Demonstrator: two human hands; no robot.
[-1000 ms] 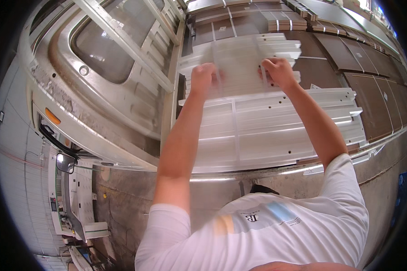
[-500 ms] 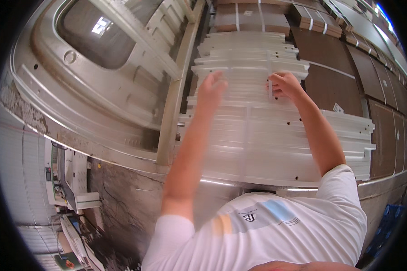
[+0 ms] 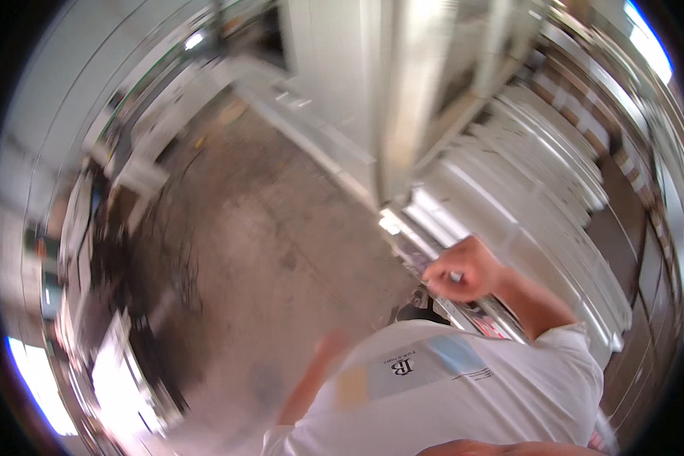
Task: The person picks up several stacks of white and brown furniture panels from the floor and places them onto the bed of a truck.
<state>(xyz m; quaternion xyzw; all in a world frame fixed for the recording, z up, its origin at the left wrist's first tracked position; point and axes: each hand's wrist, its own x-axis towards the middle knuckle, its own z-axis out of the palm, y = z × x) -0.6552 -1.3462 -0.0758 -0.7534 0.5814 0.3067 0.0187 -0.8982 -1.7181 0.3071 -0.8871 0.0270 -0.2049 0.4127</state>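
Note:
My right hand (image 3: 463, 270) is raised over the near edge of a stack of white ribbed metal panels (image 3: 520, 216). Its fingers curl into a loop, and a bright spot shows through the gap. Whether anything thin is held in them I cannot make out. My left hand (image 3: 333, 344) hangs low beside my body, over the concrete floor. Motion smears it, so its fingers do not show.
A tall pale metal frame post (image 3: 399, 99) stands left of the panels, with white sheet metal behind it. Brown strapped packages (image 3: 627, 228) lie to the right. At far left are blurred white machines (image 3: 140, 178). Concrete floor (image 3: 273, 251) stretches out on my left.
My view has swung left, bringing the floor into the middle. Both hands have come away from the panel stack and its pale strap. The left dropped low; the right drew back toward my chest.

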